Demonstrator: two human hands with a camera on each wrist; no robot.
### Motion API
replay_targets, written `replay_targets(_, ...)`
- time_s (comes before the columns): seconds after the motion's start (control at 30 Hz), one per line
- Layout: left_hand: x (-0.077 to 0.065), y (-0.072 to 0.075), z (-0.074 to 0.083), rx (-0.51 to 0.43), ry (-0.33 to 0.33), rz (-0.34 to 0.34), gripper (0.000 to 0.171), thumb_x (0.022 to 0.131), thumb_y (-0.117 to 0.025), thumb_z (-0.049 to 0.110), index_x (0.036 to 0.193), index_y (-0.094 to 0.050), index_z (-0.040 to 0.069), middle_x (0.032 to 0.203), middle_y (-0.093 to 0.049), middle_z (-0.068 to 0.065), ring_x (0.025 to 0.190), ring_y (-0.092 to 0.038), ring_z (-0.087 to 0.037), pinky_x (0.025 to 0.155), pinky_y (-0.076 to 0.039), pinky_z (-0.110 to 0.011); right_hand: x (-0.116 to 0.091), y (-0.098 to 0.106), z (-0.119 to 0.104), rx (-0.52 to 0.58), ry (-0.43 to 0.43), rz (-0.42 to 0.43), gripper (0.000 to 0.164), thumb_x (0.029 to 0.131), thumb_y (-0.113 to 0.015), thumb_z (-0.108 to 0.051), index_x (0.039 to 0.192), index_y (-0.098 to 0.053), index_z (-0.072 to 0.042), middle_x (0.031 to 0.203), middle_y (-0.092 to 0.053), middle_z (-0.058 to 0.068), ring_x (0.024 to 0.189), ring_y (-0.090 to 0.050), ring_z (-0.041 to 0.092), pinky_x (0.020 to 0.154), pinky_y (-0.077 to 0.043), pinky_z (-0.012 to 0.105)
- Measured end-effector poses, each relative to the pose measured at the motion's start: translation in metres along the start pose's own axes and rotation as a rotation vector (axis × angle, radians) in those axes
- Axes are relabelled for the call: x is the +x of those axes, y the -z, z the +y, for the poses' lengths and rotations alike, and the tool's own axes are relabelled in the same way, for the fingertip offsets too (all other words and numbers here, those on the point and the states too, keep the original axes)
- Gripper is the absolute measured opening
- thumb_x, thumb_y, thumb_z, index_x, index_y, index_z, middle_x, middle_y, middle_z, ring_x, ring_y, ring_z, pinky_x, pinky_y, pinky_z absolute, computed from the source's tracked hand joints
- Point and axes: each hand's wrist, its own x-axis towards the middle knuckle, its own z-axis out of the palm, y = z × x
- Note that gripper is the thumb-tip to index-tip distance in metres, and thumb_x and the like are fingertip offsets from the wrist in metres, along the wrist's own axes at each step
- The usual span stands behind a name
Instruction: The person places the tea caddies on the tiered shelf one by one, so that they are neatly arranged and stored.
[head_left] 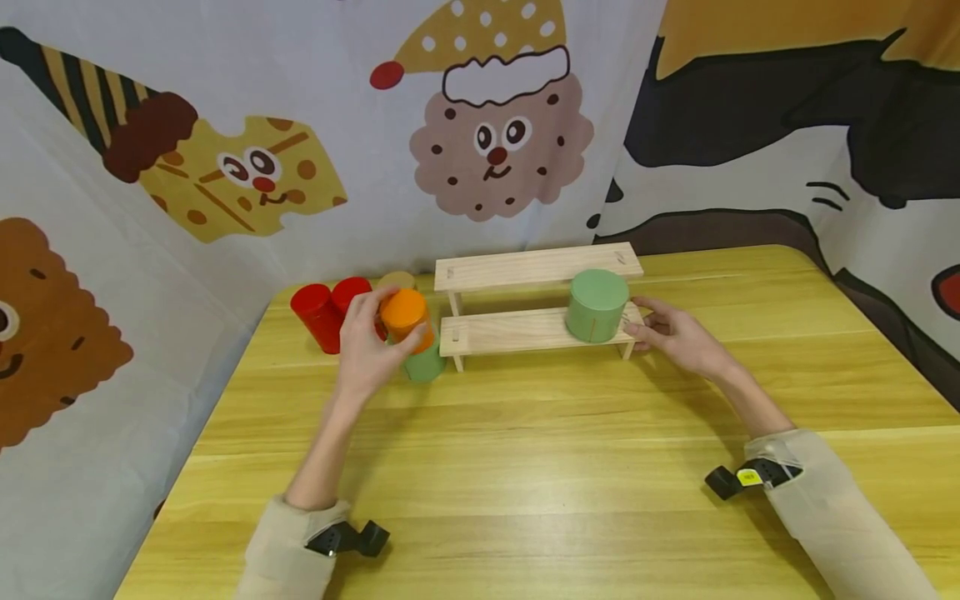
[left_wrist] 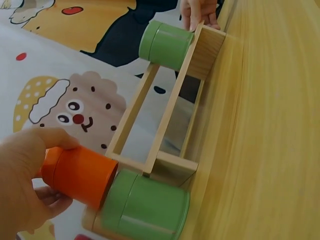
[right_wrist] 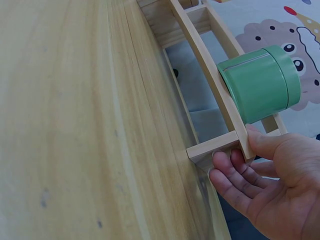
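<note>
My left hand [head_left: 366,350] grips an orange canister [head_left: 405,309] between thumb and fingers. In the left wrist view, the base of this orange canister overlaps the edge of a green canister [left_wrist: 150,207] standing on the table at the left end of a two-level wooden shelf [head_left: 510,332]. On the right part of the shelf's lower level stands another green canister [head_left: 597,307], upright. At the shelf's right end, my right hand [head_left: 678,335] holds the lower board, thumb on top and fingers curled at the end leg, as the right wrist view shows.
Two red canisters [head_left: 318,319] stand at the table's back left, beyond the left hand. A tan lid [head_left: 397,280] shows behind the orange canister. The shelf's upper board [head_left: 536,265] runs along the back, near the printed cloth [head_left: 330,50]. The wooden table [head_left: 540,492] extends in front.
</note>
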Motion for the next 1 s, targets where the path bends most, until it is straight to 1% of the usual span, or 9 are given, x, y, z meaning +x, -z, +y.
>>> replay_targets(0.1, 0.000, -0.005, 0.002, -0.021, 0.007, -0.020, 0.057, 0.080, -0.084, 0.012, 0.130, -0.059, -0.001, 0.118, -0.055, -0.021, 0.095, -0.051, -0.031, 0.078, -0.048, -0.046, 0.000, 0.000, 0.000, -0.002, 0.002, 0.002, 0.068, 0.105, -0.057, -0.024, 0.155, -0.023, 0.009, 0.110, -0.063, 0.025, 0.091, -0.069, 0.032, 0.084, -0.057, 0.035)
replay_targets(0.23, 0.000, -0.011, 0.004, -0.039, 0.011, -0.034, 0.058, 0.081, -0.085, 0.012, 0.131, -0.059, 0.000, 0.121, -0.055, -0.020, 0.102, -0.053, -0.032, 0.087, -0.051, -0.048, 0.000, 0.000, -0.001, -0.004, 0.005, 0.002, 0.069, 0.105, -0.057, -0.024, 0.155, -0.023, 0.009, 0.110, -0.063, 0.024, 0.091, -0.069, 0.032, 0.084, -0.056, 0.035)
replay_targets(0.33, 0.001, -0.016, 0.004, -0.042, 0.002, -0.031, 0.057, 0.080, -0.084, 0.012, 0.130, -0.059, 0.000, 0.122, -0.055, -0.020, 0.104, -0.055, -0.033, 0.090, -0.051, -0.051, 0.000, 0.000, -0.001, -0.002, 0.003, 0.002, 0.069, 0.105, -0.057, -0.025, 0.155, -0.023, 0.008, 0.110, -0.063, 0.024, 0.091, -0.069, 0.032, 0.084, -0.056, 0.035)
replay_targets(0.43, 0.003, -0.021, 0.006, -0.048, -0.011, -0.030, 0.056, 0.080, -0.084, 0.013, 0.129, -0.059, -0.001, 0.122, -0.056, -0.021, 0.104, -0.055, -0.034, 0.090, -0.051, -0.053, 0.000, 0.000, -0.001, 0.001, -0.001, 0.002, 0.069, 0.105, -0.057, -0.025, 0.156, -0.023, 0.008, 0.110, -0.063, 0.024, 0.091, -0.069, 0.032, 0.084, -0.056, 0.035)
replay_targets(0.6, 0.004, -0.028, 0.012, -0.065, -0.021, -0.046, 0.057, 0.081, -0.084, 0.013, 0.130, -0.059, -0.001, 0.124, -0.055, -0.022, 0.104, -0.055, -0.035, 0.089, -0.051, -0.053, 0.000, 0.000, -0.001, 0.003, -0.004, 0.001, 0.070, 0.105, -0.057, -0.026, 0.156, -0.023, 0.008, 0.111, -0.063, 0.024, 0.091, -0.069, 0.032, 0.084, -0.056, 0.035)
replay_targets(0.83, 0.007, -0.042, 0.022, -0.087, -0.005, -0.083, 0.059, 0.083, -0.082, 0.016, 0.134, -0.058, 0.000, 0.124, -0.054, -0.021, 0.105, -0.055, -0.035, 0.091, -0.050, -0.055, 0.000, 0.000, -0.001, 0.010, -0.005, 0.001, 0.070, 0.105, -0.057, -0.026, 0.156, -0.023, 0.007, 0.111, -0.063, 0.024, 0.090, -0.069, 0.031, 0.084, -0.056, 0.036)
replay_targets(1.0, 0.009, -0.054, 0.029, -0.094, -0.004, -0.112, 0.059, 0.083, -0.082, 0.017, 0.135, -0.057, 0.001, 0.126, -0.054, -0.020, 0.107, -0.056, -0.033, 0.091, -0.051, -0.052, 0.000, 0.000, -0.001, 0.008, 0.000, -0.003, 0.070, 0.105, -0.058, -0.025, 0.156, -0.023, 0.008, 0.111, -0.063, 0.024, 0.091, -0.069, 0.031, 0.083, -0.057, 0.036)
